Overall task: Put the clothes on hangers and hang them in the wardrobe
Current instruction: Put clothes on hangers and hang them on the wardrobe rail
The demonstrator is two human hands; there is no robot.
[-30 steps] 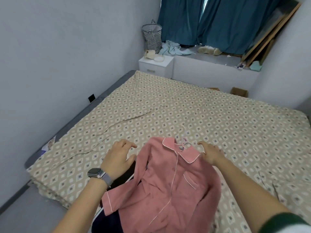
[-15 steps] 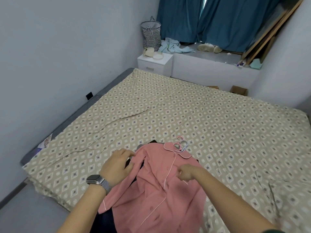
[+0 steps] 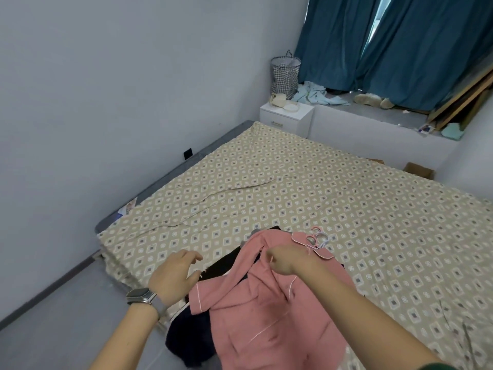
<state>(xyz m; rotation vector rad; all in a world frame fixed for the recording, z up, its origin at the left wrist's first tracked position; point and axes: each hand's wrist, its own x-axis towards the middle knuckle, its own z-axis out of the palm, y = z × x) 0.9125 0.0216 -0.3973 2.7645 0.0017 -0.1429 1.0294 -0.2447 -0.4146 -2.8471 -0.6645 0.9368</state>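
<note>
A pink pyjama shirt (image 3: 266, 311) with white piping lies at the near edge of the bed, over dark clothes (image 3: 186, 340). Its left shoulder is bunched up and folded toward the middle. My right hand (image 3: 282, 260) grips the pink cloth just below the collar. Hooks of several hangers (image 3: 317, 236), pink and pale, stick out past the collar. My left hand (image 3: 176, 273), with a watch on the wrist, hovers with loosely spread fingers just left of the shirt, above a black garment (image 3: 224, 265), and holds nothing.
The bed (image 3: 293, 188) with its patterned beige sheet fills the middle. A wall runs along the left. Behind the bed stand a white bedside cabinet (image 3: 286, 118), a checked bag (image 3: 285, 76) and teal curtains (image 3: 400, 41). Grey floor (image 3: 53, 329) lies at the lower left.
My right hand moved from the collar's right side to the shirt's middle and gathered the cloth. My left hand let go of the left shoulder and drew back. The camera turned left.
</note>
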